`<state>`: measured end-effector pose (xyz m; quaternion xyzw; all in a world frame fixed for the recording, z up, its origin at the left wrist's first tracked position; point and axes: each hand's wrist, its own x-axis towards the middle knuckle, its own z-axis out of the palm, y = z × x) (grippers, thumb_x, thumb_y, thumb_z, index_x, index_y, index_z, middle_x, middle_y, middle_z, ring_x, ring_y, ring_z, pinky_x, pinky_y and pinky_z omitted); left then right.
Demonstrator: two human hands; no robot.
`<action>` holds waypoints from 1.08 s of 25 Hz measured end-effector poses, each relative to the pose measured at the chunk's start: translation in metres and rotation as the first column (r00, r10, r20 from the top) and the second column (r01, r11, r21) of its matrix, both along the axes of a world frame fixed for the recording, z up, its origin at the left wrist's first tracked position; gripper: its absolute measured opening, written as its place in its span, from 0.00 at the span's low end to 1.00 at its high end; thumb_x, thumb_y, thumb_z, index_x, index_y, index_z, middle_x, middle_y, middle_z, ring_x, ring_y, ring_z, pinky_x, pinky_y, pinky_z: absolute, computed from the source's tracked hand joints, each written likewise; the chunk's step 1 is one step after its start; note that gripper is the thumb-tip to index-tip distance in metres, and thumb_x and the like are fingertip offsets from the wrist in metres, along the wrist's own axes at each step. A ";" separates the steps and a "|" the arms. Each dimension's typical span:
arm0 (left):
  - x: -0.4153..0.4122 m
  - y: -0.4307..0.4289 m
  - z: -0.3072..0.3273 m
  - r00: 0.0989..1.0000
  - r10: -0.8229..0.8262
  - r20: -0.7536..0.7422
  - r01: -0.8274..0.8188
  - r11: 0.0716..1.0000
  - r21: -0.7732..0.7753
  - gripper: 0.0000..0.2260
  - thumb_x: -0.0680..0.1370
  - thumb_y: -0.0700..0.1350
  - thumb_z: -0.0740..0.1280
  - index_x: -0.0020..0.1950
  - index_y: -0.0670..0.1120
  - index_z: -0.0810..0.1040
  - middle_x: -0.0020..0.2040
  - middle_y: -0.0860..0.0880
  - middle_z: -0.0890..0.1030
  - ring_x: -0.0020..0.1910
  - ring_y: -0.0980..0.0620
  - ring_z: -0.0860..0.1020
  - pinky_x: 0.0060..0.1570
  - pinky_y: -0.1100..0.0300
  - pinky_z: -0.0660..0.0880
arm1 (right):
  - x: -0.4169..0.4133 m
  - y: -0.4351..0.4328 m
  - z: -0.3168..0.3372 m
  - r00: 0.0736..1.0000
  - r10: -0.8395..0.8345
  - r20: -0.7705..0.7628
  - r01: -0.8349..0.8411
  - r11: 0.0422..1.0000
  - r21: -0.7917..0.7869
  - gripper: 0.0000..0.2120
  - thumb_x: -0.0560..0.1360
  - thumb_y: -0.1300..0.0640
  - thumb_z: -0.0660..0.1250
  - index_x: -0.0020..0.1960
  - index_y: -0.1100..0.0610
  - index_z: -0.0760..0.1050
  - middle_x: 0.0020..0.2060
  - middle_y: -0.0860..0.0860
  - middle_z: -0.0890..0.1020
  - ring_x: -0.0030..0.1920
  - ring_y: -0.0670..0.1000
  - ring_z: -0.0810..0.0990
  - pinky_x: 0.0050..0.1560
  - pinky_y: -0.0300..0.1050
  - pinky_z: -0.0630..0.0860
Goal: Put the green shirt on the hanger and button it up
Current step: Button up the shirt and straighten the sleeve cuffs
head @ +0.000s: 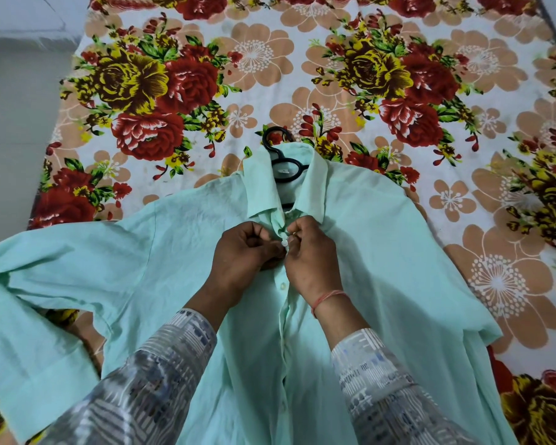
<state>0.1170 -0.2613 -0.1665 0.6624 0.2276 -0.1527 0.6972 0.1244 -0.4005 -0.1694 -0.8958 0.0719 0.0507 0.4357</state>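
The pale green shirt [382,252] lies front-up on the bed, its sleeves spread left and right. A black hanger [284,162] sits inside it; only the hook and neck show at the open collar. My left hand [244,248] pinches the left edge of the placket just below the collar. My right hand [312,252] pinches the right edge at a white button [284,242] between my two hands. Lower down the front, another white button [282,286] shows on the placket.
A floral bedsheet [270,75] in red, yellow and peach covers the bed under the shirt. The bed's left edge [61,101] drops to a grey floor. The left sleeve [29,364] hangs toward the near-left corner.
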 end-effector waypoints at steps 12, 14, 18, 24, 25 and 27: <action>0.039 -0.008 0.007 0.929 -0.152 0.339 -0.048 0.856 0.515 0.13 0.73 0.32 0.74 0.45 0.50 0.87 0.39 0.57 0.87 0.44 0.60 0.86 0.49 0.69 0.79 | 0.043 -0.006 0.005 0.977 -0.018 0.213 0.035 0.997 -0.075 0.06 0.75 0.58 0.71 0.48 0.54 0.88 0.41 0.52 0.87 0.44 0.53 0.85 0.51 0.47 0.82; 0.047 -0.011 0.002 0.930 -0.181 0.321 -0.032 0.827 0.562 0.12 0.72 0.33 0.74 0.47 0.50 0.88 0.40 0.57 0.87 0.44 0.61 0.86 0.48 0.70 0.79 | 0.051 0.001 0.000 0.981 0.034 0.189 -0.010 0.992 -0.124 0.08 0.73 0.58 0.69 0.45 0.54 0.88 0.39 0.54 0.87 0.42 0.56 0.84 0.47 0.51 0.82; 0.046 -0.013 -0.003 0.960 -0.081 0.267 -0.072 0.853 0.517 0.08 0.72 0.36 0.77 0.44 0.50 0.87 0.38 0.58 0.87 0.42 0.64 0.85 0.47 0.69 0.79 | 0.055 0.004 -0.003 0.991 -0.009 0.133 0.031 0.985 -0.168 0.09 0.74 0.61 0.70 0.50 0.53 0.87 0.44 0.54 0.88 0.47 0.59 0.86 0.51 0.54 0.83; 0.042 -0.014 -0.004 0.978 0.068 0.195 -0.139 0.914 0.381 0.06 0.72 0.40 0.79 0.43 0.49 0.84 0.39 0.52 0.87 0.42 0.53 0.86 0.49 0.51 0.84 | 0.061 0.005 -0.006 0.995 -0.017 0.102 0.032 0.989 -0.147 0.11 0.72 0.63 0.70 0.49 0.52 0.88 0.44 0.51 0.89 0.48 0.56 0.87 0.52 0.52 0.84; 0.041 -0.015 -0.003 0.977 0.069 0.203 -0.141 0.920 0.366 0.06 0.73 0.42 0.80 0.44 0.49 0.84 0.40 0.52 0.87 0.41 0.53 0.86 0.48 0.51 0.84 | 0.061 0.004 -0.006 0.995 0.003 0.098 0.011 0.990 -0.142 0.12 0.72 0.63 0.69 0.49 0.52 0.88 0.44 0.52 0.89 0.48 0.56 0.87 0.52 0.52 0.84; 0.039 -0.015 -0.003 0.975 0.080 0.206 -0.151 0.922 0.357 0.07 0.73 0.47 0.81 0.44 0.49 0.84 0.40 0.52 0.86 0.41 0.53 0.85 0.46 0.53 0.84 | 0.060 0.003 -0.005 0.998 0.023 0.060 -0.016 0.994 -0.112 0.11 0.74 0.63 0.69 0.49 0.53 0.87 0.45 0.51 0.89 0.49 0.55 0.86 0.53 0.51 0.84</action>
